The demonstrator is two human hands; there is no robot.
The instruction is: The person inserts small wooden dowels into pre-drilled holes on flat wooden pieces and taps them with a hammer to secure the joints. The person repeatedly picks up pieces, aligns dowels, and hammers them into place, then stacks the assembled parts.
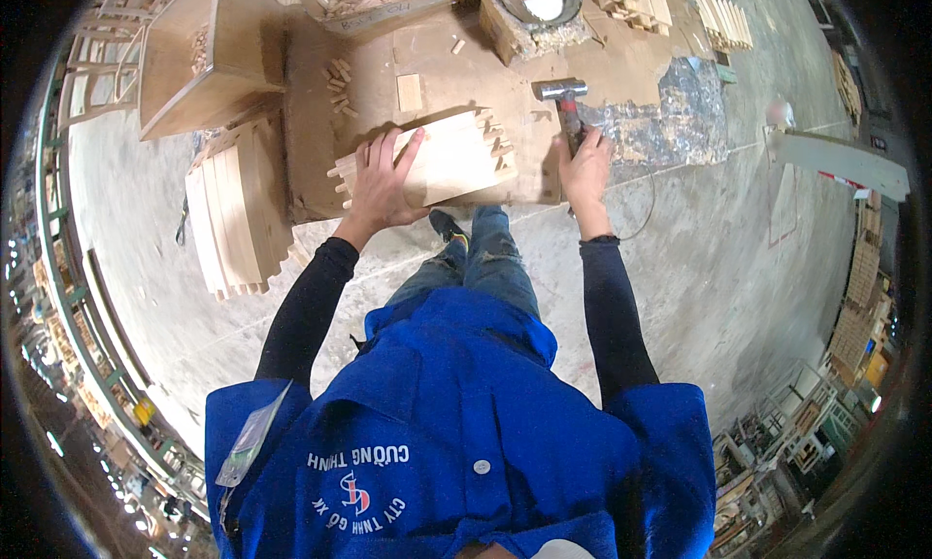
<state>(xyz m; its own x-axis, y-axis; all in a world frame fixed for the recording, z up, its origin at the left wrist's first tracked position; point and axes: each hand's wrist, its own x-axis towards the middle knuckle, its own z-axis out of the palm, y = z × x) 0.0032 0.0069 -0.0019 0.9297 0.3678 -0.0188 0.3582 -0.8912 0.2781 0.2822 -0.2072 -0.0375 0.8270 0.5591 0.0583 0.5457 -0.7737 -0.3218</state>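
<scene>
A row of pale wooden slats (pixel 451 161) lies side by side on the cardboard-covered bench (pixel 379 64), with dowel pegs sticking out of both ends. My left hand (pixel 382 185) rests over the left part of the slats, its fingers spread across the top and its thumb by the near edge. To the right of the slats, my right hand (pixel 585 170) is closed round the dark handle of a hammer (pixel 567 101). The metal hammer head points away from me, low over or on the bench; which of the two cannot be made out.
Loose dowels (pixel 340 88) and a small wooden block (pixel 411 93) lie beyond the slats. Farther back are a dowel-filled tray (pixel 388 13) and a round container (pixel 539 0). Left stand a plywood box (pixel 209 64) and stacked boards (pixel 238 209). More slats (pixel 631 0) lie back right.
</scene>
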